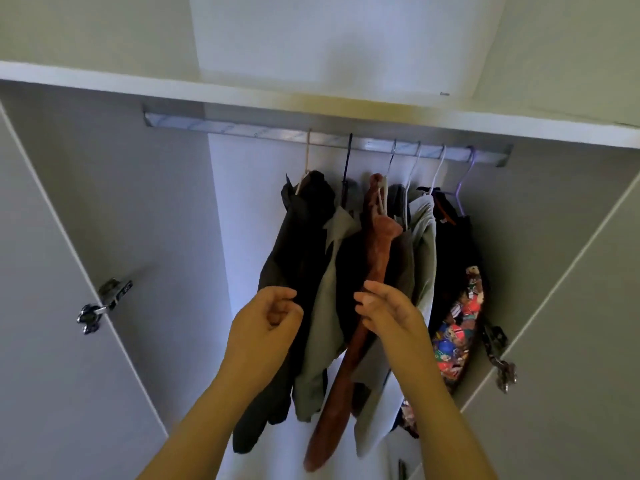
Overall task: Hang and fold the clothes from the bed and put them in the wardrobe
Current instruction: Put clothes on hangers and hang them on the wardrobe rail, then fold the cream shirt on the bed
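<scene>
Several garments hang on hangers from the metal rail [242, 128] inside the open wardrobe: a black garment [301, 237], a grey-green one [329, 289], a rust-brown one [377, 251], a pale grey one [424, 244] and a colourful patterned one [460, 323]. My left hand [266, 323] is raised in front of the black garment's lower part, fingers loosely curled with nothing in them. My right hand [388, 313] is in front of the rust-brown garment, fingers relaxed and pointing left, not wrapped round the cloth.
A white shelf [104, 81] runs above the rail. The wardrobe doors stand open on both sides, with metal hinges at the left [104, 304] and right [502, 362]. The left half of the rail carries no hangers.
</scene>
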A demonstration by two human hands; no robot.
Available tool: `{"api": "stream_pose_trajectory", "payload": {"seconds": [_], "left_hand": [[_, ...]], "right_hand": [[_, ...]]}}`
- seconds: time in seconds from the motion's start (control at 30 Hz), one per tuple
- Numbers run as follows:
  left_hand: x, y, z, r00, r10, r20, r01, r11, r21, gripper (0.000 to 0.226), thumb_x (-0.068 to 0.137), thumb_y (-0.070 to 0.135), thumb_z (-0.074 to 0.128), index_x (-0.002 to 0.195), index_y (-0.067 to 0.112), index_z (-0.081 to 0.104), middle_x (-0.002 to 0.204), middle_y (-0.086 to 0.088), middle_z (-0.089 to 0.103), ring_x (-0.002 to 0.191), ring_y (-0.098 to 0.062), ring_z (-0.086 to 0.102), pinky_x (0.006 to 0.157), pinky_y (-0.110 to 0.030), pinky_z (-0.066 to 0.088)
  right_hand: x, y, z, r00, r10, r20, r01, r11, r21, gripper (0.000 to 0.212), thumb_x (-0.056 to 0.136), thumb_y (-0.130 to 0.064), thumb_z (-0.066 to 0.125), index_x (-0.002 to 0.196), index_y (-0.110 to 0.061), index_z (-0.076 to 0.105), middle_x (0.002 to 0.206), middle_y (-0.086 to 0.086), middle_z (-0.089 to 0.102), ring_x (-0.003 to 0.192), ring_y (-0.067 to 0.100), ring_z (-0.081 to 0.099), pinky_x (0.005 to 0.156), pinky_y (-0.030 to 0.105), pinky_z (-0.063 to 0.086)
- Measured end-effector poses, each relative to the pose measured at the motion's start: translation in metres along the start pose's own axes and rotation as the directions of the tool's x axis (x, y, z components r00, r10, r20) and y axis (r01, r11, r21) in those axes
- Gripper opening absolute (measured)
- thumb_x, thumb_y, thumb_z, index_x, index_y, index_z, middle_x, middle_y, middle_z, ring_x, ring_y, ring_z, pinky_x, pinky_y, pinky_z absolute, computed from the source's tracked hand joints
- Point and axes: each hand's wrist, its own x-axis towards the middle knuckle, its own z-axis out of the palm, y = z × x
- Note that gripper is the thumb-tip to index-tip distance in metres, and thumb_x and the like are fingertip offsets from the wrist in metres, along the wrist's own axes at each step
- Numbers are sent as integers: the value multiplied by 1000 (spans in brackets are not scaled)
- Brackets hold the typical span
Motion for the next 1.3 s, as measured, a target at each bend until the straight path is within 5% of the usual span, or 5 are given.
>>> {"api": "stream_pose_trajectory", "payload": {"seconds": [0.5,0.63,0.73,1.0,1.3], "left_hand": [[-137,-5,-101,951,-219,-218,210,976,-65,18,90,16,64,104,27,65,88,6,69,83,-12,65,66,-14,51],[-167,-5,-165,912,-243,-332,227,970,-88,19,90,11,63,103,25,66,87,3,70,82,-14,66,75,-28,54],[-196,-14,-215,867,-263,-423,259,963,-69,19,90,13,63,104,25,67,87,4,70,80,-12,66,77,-32,54],[-269,-23,-297,689,-239,-684,312,950,-16,19,88,15,65,99,29,66,84,10,71,73,-5,65,65,-20,51],[-318,-14,-319,386,-191,-903,407,913,-19,19,87,15,67,103,25,66,89,8,72,77,-1,66,68,-19,54]], "right_hand": [[-98,-5,65,928,45,369,-28,998,-52,33,98,-6,52,131,-5,54,125,10,64,96,3,66,84,13,53],[-133,-30,125,891,46,452,-52,999,-1,35,83,-48,65,111,-29,61,116,-5,67,111,14,63,103,38,49],[-163,-33,177,836,37,548,-55,998,16,17,90,-33,67,107,-33,66,105,-19,70,108,4,63,102,39,50],[-222,-47,276,659,-37,751,-72,991,113,20,94,-14,60,112,-20,66,108,-5,72,104,7,66,101,31,49],[-257,-55,345,232,-257,938,-1,964,265,32,86,-37,59,116,-29,65,112,-12,70,110,0,62,92,13,47]]}}
